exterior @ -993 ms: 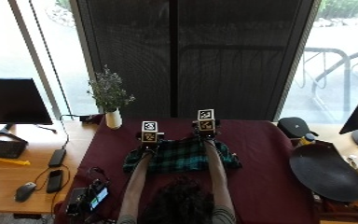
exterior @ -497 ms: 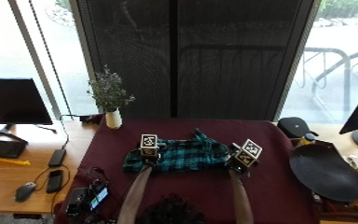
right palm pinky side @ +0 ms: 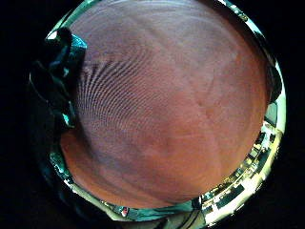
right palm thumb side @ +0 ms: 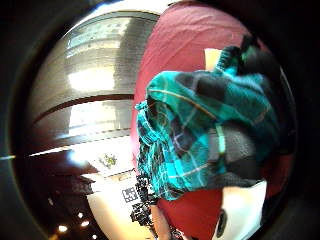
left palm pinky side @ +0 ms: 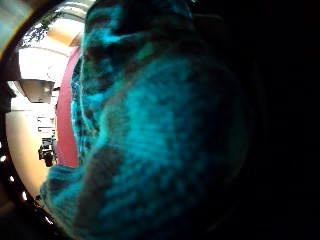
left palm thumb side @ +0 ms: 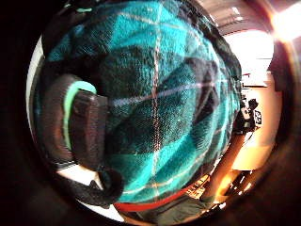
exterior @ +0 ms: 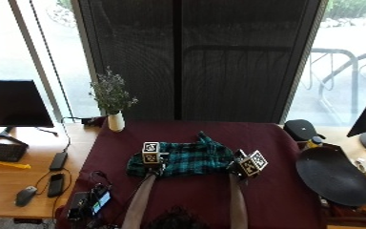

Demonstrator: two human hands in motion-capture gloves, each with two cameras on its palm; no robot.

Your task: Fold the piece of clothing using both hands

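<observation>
Both hands: at the near edge of a teal-and-black plaid garment [exterior: 182, 159], one at each lower end of it.
Garment: lies spread across the middle of the dark red worktop [exterior: 265, 191], with one flap of cloth peaking up at its far edge.
Left hand [exterior: 152, 167]: at the garment's near left part; in the left thumb side palm view the plaid cloth [left palm thumb side: 160, 103] fills the picture, and a gloved finger [left palm thumb side: 84, 127] curls against it, so the fingers are grasping the cloth.
Left little finger side palm view: plaid cloth [left palm pinky side: 150, 140] bunched right up against the palm, a strip of red worktop [left palm pinky side: 66, 130] beside it.
Right hand [exterior: 241, 168]: at the garment's near right corner; the right thumb side palm view shows a fold of plaid [right palm thumb side: 210, 135] gathered just beside the palm, but the fingers cannot be told as clenched or released.
Right little finger side palm view: mostly bare red worktop [right palm pinky side: 171, 109], with the garment's edge [right palm pinky side: 59, 76] at one side.
Around: a white vase of flowers [exterior: 114, 117] at the worktop's far left corner, a monitor [exterior: 12, 103] and keyboard [exterior: 0, 151] on the wooden desk at the left, a black round thing [exterior: 332, 175] at the right.
</observation>
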